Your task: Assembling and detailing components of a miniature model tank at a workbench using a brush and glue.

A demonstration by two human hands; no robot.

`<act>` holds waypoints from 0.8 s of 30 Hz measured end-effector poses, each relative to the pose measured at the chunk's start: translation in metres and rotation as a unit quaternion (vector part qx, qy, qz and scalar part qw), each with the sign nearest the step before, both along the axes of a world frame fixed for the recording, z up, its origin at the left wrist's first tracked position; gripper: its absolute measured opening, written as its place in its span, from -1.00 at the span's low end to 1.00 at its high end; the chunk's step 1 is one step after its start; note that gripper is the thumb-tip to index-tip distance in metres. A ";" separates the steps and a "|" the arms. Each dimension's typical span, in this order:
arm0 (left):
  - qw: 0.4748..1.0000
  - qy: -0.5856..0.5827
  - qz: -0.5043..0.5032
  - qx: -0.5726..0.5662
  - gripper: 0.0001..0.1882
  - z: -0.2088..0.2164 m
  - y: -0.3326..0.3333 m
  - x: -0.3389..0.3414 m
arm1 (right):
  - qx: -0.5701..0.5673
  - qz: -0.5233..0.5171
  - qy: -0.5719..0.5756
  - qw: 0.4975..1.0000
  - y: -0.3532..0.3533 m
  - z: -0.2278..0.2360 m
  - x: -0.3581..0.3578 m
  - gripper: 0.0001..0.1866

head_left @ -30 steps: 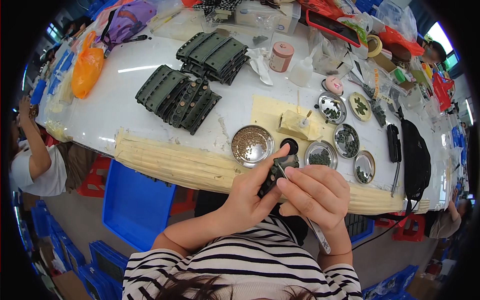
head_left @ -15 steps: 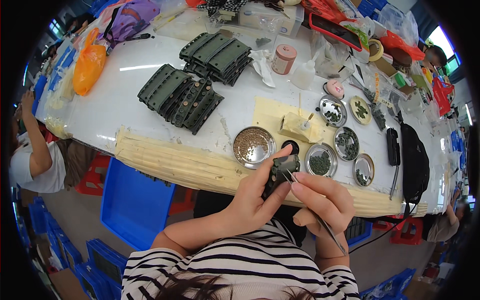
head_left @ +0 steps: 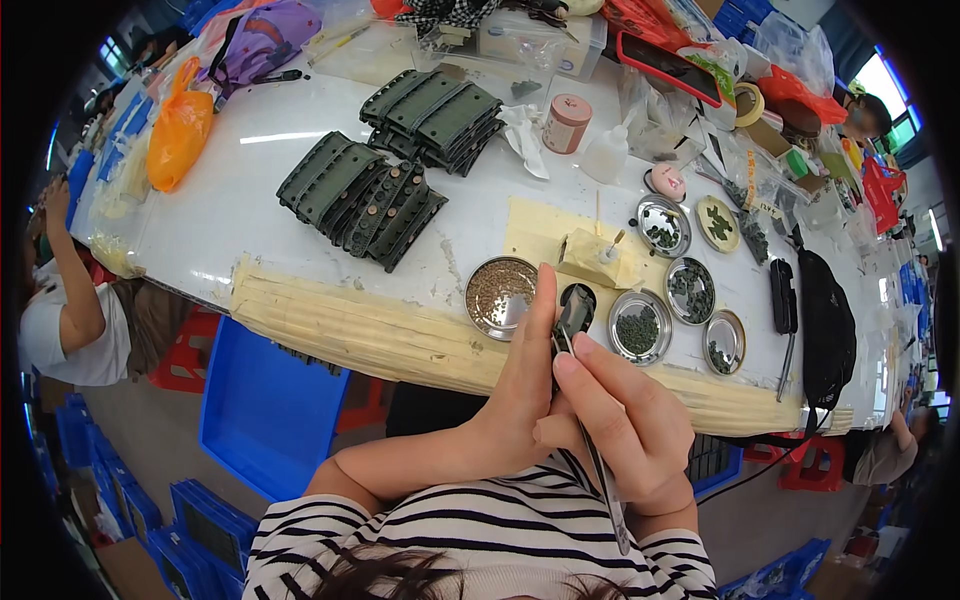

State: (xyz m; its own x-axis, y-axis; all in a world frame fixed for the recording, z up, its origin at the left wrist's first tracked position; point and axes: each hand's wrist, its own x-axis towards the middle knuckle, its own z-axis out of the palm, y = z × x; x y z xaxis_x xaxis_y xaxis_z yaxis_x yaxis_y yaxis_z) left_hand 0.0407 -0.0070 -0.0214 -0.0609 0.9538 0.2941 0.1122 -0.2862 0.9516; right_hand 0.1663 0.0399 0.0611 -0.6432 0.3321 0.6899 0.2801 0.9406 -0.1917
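At the near edge of the desk point(head_left: 250, 190), the left hand point(head_left: 512, 410) grips a dark green piece point(head_left: 576, 306); the right hand point(head_left: 632, 425) pinches tweezers point(head_left: 612, 512) against it. This piece seems unfinished; 2 stacks point(head_left: 433, 115) lie beyond, completeness unclear. Metal dishes point(head_left: 517, 304) still hold many tiny parts.

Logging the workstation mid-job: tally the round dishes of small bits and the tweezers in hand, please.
Metal dish, brown bits: 1
Metal dishes, green bits: 4
Cream dish, green pieces: 1
Tweezers: 1
Total: 7
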 end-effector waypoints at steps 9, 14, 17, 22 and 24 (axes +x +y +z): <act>0.999 0.011 0.017 -0.038 -0.22 -0.002 0.001 0.003 | 0.029 -0.009 -0.010 0.999 -0.001 -0.001 -0.004 -0.67; 0.995 -0.023 0.027 -0.095 -0.49 -0.004 0.002 0.006 | 0.031 -0.007 -0.023 0.999 -0.002 -0.002 -0.004 -0.69; 0.992 -0.033 0.026 -0.118 -0.50 -0.004 0.003 0.007 | 0.043 -0.006 -0.037 0.998 -0.002 0.000 -0.002 -0.69; 1.000 -0.001 0.010 -0.024 -0.15 -0.015 0.006 0.002 | 0.037 0.025 -0.060 0.997 0.002 0.008 0.000 -0.69; 1.000 0.011 -0.005 0.011 -0.06 -0.020 0.005 -0.001 | 0.035 0.024 -0.074 0.996 0.001 0.013 0.001 -0.69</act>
